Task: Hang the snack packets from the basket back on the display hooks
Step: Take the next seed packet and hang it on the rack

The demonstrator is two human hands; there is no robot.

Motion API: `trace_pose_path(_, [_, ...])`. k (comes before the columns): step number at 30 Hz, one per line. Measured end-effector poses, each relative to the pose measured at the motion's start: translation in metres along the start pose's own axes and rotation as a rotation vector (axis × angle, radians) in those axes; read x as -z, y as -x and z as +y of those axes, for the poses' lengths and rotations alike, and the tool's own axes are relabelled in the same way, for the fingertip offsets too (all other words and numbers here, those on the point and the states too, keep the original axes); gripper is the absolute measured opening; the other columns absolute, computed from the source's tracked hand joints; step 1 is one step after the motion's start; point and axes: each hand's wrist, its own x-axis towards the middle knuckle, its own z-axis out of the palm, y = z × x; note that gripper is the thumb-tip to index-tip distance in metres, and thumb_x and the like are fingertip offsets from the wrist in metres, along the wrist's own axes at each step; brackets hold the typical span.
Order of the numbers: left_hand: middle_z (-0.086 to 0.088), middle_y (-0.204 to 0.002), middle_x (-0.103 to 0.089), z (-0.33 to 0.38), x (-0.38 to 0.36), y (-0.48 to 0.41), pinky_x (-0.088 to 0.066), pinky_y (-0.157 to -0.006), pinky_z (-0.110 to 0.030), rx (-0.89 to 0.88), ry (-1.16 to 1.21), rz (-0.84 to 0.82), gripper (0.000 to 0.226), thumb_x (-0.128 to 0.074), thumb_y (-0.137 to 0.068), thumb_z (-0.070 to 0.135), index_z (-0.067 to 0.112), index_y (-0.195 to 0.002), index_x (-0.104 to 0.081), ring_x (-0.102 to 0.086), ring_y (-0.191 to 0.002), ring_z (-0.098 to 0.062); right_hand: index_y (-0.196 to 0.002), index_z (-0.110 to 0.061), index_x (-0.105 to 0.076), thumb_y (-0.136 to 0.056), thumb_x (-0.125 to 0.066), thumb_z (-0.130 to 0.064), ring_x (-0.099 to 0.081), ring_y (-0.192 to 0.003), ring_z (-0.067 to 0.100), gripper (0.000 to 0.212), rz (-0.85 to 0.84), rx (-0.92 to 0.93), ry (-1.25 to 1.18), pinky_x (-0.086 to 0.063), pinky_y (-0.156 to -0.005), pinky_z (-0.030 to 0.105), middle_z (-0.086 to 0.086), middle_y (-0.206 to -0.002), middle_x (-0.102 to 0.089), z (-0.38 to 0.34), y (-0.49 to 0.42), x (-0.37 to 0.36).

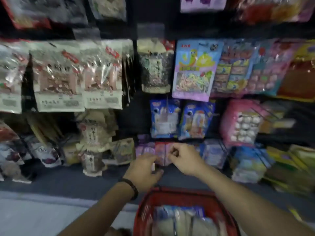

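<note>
A red-pink snack packet (162, 151) sits low on the display, between my two hands. My left hand (144, 169) grips its lower left edge with curled fingers. My right hand (185, 158) pinches its upper right part. The picture is blurred, so the hook behind the packet does not show. A red basket (144, 206) stands on the floor right below my arms, holding several pale and blue snack packets (180, 220).
Hanging packets fill the display: beige ones (59, 79) at the left, a pastel candy bag (196, 68) in the middle, blue bags (165, 118) above my hands, a pink bag (242, 123) at the right. Loose packets (92, 160) lie on the low dark shelf.
</note>
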Motion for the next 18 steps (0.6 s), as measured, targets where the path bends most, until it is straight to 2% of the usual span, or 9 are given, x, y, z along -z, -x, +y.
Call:
trace_pose_path(2, [0.008,-0.111,-0.062,-0.007,-0.045,0.017,-0.052,-0.086,-0.038,0.018,-0.002,-0.134,0.031,-0.052,-0.088,0.055,0.033,-0.108,-0.061,-0.061,-0.102,-0.018,-0.077,-0.022,-0.065,-0.096,-0.068,-0.023,-0.064,-0.069,0.011,0.019,-0.069,-0.09,0.018,-0.051,-0.066,0.032,-0.003,-0.072,-0.068,0.051,0.025,-0.022])
trace_pose_path(4, [0.008,-0.111,-0.066,-0.015,-0.086,0.03,-0.051,-0.085,-0.032,0.049,-0.005,-0.245,0.042,-0.047,-0.081,0.058,0.029,-0.107,-0.064,-0.064,-0.102,-0.019,-0.084,-0.012,-0.071,-0.094,-0.066,-0.022,-0.07,-0.076,0.02,0.015,-0.104,-0.201,0.007,-0.054,-0.071,0.033,0.004,-0.077,-0.073,0.102,0.046,-0.046])
trace_pose_path(6, [0.005,-0.108,-0.068,-0.021,-0.124,0.038,-0.044,-0.084,-0.022,0.077,0.023,-0.333,0.047,-0.046,-0.077,0.056,0.025,-0.104,-0.069,-0.065,-0.101,-0.018,-0.083,-0.01,-0.074,-0.092,-0.067,-0.021,-0.071,-0.078,0.018,0.015,-0.129,-0.296,0.001,-0.056,-0.073,0.029,0.002,-0.078,-0.075,0.149,0.066,-0.072])
trace_pose_path(8, [0.008,-0.102,-0.067,-0.028,-0.159,0.037,-0.044,-0.088,-0.02,0.111,0.072,-0.388,0.047,-0.044,-0.077,0.057,0.027,-0.102,-0.07,-0.064,-0.101,-0.018,-0.077,-0.018,-0.073,-0.09,-0.069,-0.025,-0.072,-0.082,0.015,0.015,-0.142,-0.395,-0.018,-0.057,-0.077,0.032,-0.001,-0.081,-0.076,0.185,0.082,-0.096])
trace_pose_path(11, [0.01,-0.101,-0.066,-0.031,-0.204,0.029,-0.04,-0.084,-0.017,0.143,0.086,-0.486,0.024,-0.061,-0.086,0.044,0.03,-0.103,-0.069,-0.064,-0.101,-0.013,-0.064,-0.028,-0.064,-0.089,-0.071,-0.038,-0.069,-0.076,0.009,0.028,-0.205,-0.571,-0.016,-0.054,-0.072,0.028,-0.004,-0.073,-0.073,0.246,0.096,-0.136])
trace_pose_path(12, [0.011,-0.103,-0.067,-0.033,-0.22,0.026,-0.042,-0.086,-0.017,0.147,0.102,-0.514,0.017,-0.064,-0.087,0.042,0.034,-0.102,-0.067,-0.064,-0.1,-0.011,-0.065,-0.028,-0.064,-0.086,-0.072,-0.038,-0.072,-0.081,0.012,0.025,-0.229,-0.631,-0.01,-0.056,-0.076,0.028,-0.003,-0.078,-0.075,0.266,0.099,-0.149])
trace_pose_path(14, [0.017,-0.104,-0.065,-0.039,-0.248,0.026,-0.048,-0.093,-0.024,0.189,0.115,-0.557,0.024,-0.058,-0.08,0.056,0.044,-0.1,-0.06,-0.063,-0.099,-0.007,-0.073,-0.03,-0.065,-0.084,-0.073,-0.035,-0.072,-0.1,0.02,0.014,-0.297,-0.714,0.023,-0.058,-0.091,0.032,-0.003,-0.095,-0.077,0.294,0.105,-0.164])
trace_pose_path(16, [0.018,-0.107,-0.065,-0.048,-0.276,0.028,-0.049,-0.099,-0.033,0.207,0.081,-0.599,0.038,-0.048,-0.074,0.064,0.045,-0.104,-0.059,-0.062,-0.105,-0.009,-0.088,-0.029,-0.072,-0.09,-0.074,-0.036,-0.062,-0.111,0.019,0.007,-0.365,-0.733,0.031,-0.051,-0.1,0.03,-0.003,-0.105,-0.067,0.305,0.105,-0.167])
trace_pose_path(18, [0.015,-0.113,-0.068,-0.05,-0.292,0.03,-0.044,-0.107,-0.039,0.195,-0.015,-0.629,0.042,-0.05,-0.076,0.06,0.041,-0.111,-0.061,-0.062,-0.112,-0.011,-0.121,-0.027,-0.074,-0.098,-0.069,-0.041,-0.049,-0.12,0.018,0.027,-0.435,-0.737,0.063,-0.034,-0.114,0.034,-0.001,-0.119,-0.062,0.314,0.1,-0.171])
